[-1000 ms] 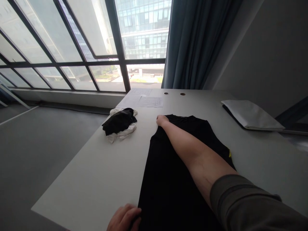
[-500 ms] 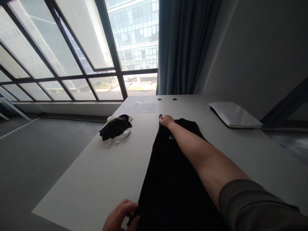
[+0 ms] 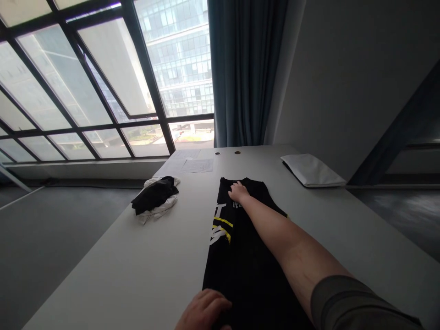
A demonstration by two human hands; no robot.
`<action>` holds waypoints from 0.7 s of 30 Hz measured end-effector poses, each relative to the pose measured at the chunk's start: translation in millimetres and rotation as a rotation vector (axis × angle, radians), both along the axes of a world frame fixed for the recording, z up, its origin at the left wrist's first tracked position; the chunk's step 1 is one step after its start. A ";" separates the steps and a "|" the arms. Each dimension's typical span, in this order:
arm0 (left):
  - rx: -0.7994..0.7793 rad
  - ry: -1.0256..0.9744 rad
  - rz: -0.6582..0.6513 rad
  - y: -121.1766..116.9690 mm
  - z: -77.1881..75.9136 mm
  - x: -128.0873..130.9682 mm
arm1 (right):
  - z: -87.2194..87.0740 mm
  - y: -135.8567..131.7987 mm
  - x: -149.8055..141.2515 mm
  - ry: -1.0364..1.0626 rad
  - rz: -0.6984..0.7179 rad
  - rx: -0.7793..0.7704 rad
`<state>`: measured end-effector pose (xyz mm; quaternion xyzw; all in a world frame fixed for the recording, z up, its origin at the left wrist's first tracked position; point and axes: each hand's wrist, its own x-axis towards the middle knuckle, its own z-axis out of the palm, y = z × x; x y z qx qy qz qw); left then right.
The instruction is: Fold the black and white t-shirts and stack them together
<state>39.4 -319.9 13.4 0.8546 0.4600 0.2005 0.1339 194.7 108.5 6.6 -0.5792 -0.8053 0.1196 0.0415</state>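
A black shirt (image 3: 237, 261) lies lengthwise on the white table (image 3: 113, 266), with white and yellow print (image 3: 220, 224) showing on its left side. My right hand (image 3: 238, 191) reaches across and lies on the far end of the shirt, with its fingers bunched on the cloth. My left hand (image 3: 202, 310) sits at the bottom of the view, over the near left edge of the shirt. My right forearm hides part of the shirt, and a grey sleeve covers the upper arm.
A crumpled bundle of black and white cloth (image 3: 154, 199) lies left of the shirt. Papers (image 3: 197, 165) lie at the far end of the table. A folded white package (image 3: 311, 170) sits at the far right. Floor shows beyond the table's left edge.
The white and yellow print now shows on the shirt, which looks narrower. The far end has shifted under my right hand. My left hand has moved onto the cloth, and the view has tilted upward.
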 end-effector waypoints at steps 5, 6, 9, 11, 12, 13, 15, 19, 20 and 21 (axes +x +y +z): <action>0.253 0.315 0.091 13.0 -26.2 4.3 | -17.9 -0.6 -6.8 -0.017 -0.060 -0.010; 0.296 0.358 0.089 14.2 -31.9 4.3 | -21.0 -1.0 -7.6 -0.021 -0.073 -0.015; 0.382 0.415 0.071 15.7 -43.5 3.5 | -26.7 -2.6 -11.2 -0.035 -0.111 -0.009; 0.415 0.422 0.080 15.7 -45.9 2.6 | -26.6 -3.0 -16.8 -0.041 -0.111 0.027; 0.425 0.423 0.096 15.6 -46.0 2.0 | -25.6 -2.5 -20.8 -0.042 -0.095 0.049; 0.434 0.425 0.124 15.6 -45.8 1.2 | -24.4 -1.3 -25.6 -0.043 -0.067 0.068; 0.446 0.439 0.216 16.0 -45.4 -1.1 | -22.1 3.2 -36.2 -0.045 0.008 0.076; 0.442 0.464 0.317 18.4 -46.8 -8.9 | -23.1 19.4 -54.2 -0.061 0.073 0.015; 0.431 0.464 0.313 19.2 -47.3 -11.2 | -24.4 24.2 -57.4 -0.063 0.070 0.008; 0.420 0.468 0.310 20.0 -47.6 -13.6 | -25.7 29.1 -60.3 -0.063 0.065 0.008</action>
